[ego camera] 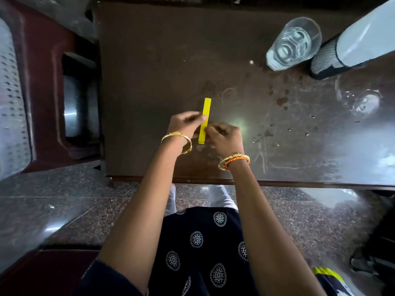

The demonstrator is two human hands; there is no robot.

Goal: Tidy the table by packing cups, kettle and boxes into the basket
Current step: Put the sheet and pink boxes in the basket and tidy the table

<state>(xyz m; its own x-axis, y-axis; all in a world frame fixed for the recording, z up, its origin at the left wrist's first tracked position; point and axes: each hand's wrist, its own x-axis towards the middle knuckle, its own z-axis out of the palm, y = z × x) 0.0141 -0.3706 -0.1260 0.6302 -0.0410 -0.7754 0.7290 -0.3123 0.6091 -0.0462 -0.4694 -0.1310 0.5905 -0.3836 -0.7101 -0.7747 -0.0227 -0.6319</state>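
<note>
Yellow box (pixel 204 120), a long, slim, flat piece, sits between both hands over the middle of the dark brown table (pixel 149 60), near the table's front edge. Its long axis runs almost straight away from the person, the far end tipped very slightly to the right; the near end points back toward the wrists and the far end sticks out clear beyond the fingers. Whether its underside touches the tabletop or is lifted just off it cannot be told. The left hand (pixel 185 127) is curled around the strip from the left side, thumb tip pressed on its yellow face about midway along. The right hand (pixel 224 136) closes in from the right, its fingertips pinching the strip's edge a little nearer the person than the left thumb. Both hands are therefore clasped on the same piece, almost touching each other. Each wrist carries a gold bangle (pixel 177 137), the right one with an orange band beside it. At the far right of the table a clear drinking glass (pixel 294 42) stands upright, just beside a tall white and grey vessel (pixel 350 45) with a dark textured base, which may be the kettle. A maroon plastic chair (pixel 49 86) stands left of the table on the speckled stone floor (pixel 64 206).
</note>
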